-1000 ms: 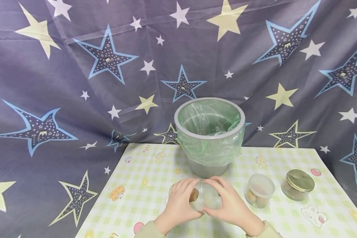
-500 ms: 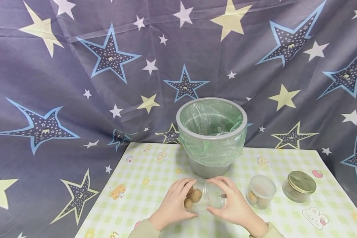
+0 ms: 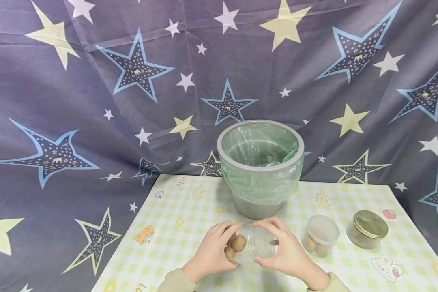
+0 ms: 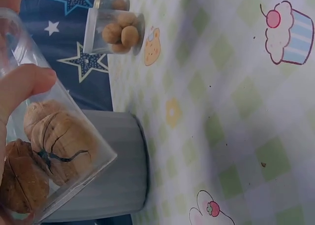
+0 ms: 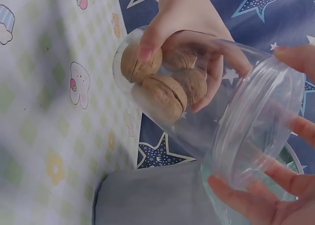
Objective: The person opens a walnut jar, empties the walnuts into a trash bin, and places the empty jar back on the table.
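Note:
A clear plastic jar (image 3: pixel 246 254) is held on its side in front of the bin, with several walnuts (image 5: pixel 165 98) gathered at its base end. My left hand (image 3: pixel 212 252) grips the base end, thumb on the near side and fingers on the far side. On the other end, my right hand (image 3: pixel 287 252) holds the clear ridged lid (image 5: pixel 261 119) between thumb and fingers. Lid and jar mouth line up against each other. The left wrist view shows two walnuts (image 4: pixel 61 146) close up through the jar wall, below the left thumb.
Behind the hands stands a grey bin (image 3: pixel 257 209) with a green plastic liner (image 3: pixel 263 186). To the right are a tub with a whitish lid (image 3: pixel 323 227) holding round brown nuts, and a gold-lidded jar (image 3: pixel 368 229). A checked cloth (image 3: pixel 175 243) covers the table; a star-patterned curtain (image 3: pixel 190 48) hangs behind.
My hands have moved slightly apart along the jar. The walnuts have shifted inside, and more of them show beside the left fingers. The other containers stay put; the head view has shifted a little.

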Motion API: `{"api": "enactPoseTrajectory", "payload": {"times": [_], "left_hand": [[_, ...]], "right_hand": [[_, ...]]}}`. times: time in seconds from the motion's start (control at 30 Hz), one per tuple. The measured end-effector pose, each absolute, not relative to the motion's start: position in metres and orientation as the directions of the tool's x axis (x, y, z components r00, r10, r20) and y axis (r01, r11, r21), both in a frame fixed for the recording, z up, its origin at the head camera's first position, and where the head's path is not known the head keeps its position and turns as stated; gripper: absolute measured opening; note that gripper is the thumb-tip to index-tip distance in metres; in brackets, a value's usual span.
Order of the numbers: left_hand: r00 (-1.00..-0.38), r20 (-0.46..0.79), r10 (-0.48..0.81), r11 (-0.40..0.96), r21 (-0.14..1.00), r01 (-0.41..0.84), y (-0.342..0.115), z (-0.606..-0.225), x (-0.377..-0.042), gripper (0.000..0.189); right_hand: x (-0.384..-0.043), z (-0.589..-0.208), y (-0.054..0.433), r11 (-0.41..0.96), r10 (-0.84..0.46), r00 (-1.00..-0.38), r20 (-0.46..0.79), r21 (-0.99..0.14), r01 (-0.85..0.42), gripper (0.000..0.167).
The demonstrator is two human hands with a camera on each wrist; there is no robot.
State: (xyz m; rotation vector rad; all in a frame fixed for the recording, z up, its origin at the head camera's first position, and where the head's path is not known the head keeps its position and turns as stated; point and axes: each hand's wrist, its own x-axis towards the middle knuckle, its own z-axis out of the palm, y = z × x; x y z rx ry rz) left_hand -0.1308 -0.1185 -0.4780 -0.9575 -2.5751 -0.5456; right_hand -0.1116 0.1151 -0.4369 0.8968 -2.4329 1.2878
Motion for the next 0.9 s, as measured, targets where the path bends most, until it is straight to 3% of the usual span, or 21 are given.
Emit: {"api": "enactPoseTrajectory", "payload": {"times": [0.9], "left_hand": [[-0.628,0.553,0.548,0.654,0.185,0.734,-0.112,-0.479,-0.142,0.102]], "right_hand": [[-0.124,-0.443,0.13,0.343,-0.465,-0.614,0.637,-0.51,-0.789,0.078]]}}
